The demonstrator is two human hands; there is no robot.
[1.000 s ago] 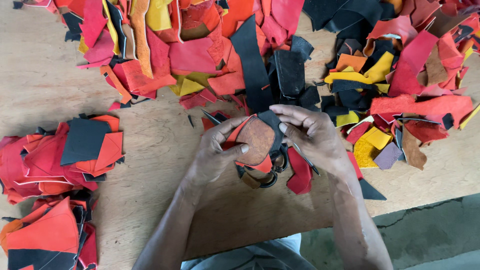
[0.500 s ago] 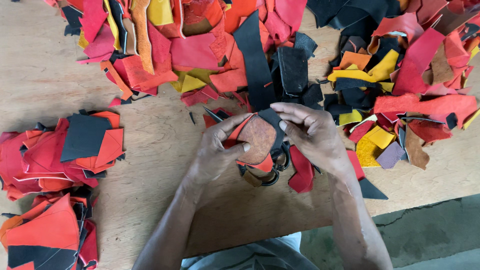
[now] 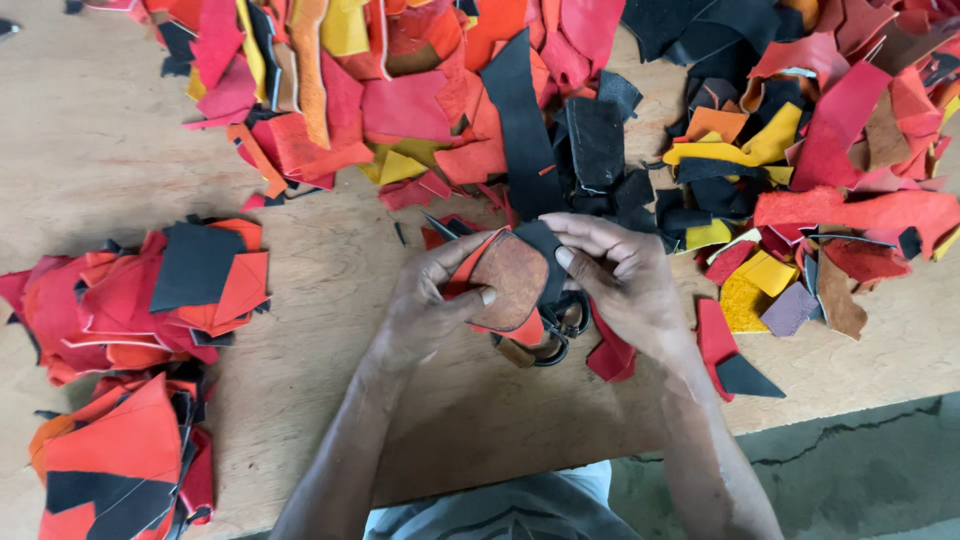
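My left hand (image 3: 425,305) and my right hand (image 3: 620,275) hold a small stack of leather pieces just above the wooden table (image 3: 470,420). On top is a brown rounded piece (image 3: 510,280), with red and black scraps under it. My left thumb presses the brown piece's lower left edge. My right fingers pinch the stack's black upper right edge. Scissors (image 3: 555,335) with black handles lie on the table under the stack, partly hidden.
A wide heap of red, orange, yellow and black leather scraps (image 3: 560,110) covers the far side of the table. Two sorted piles of red and black pieces (image 3: 140,290) (image 3: 120,460) lie at the left. The table's near edge meets a grey floor (image 3: 850,470) at bottom right.
Both hands stay on the stack with only slight finger shifts. The view has drifted a little.
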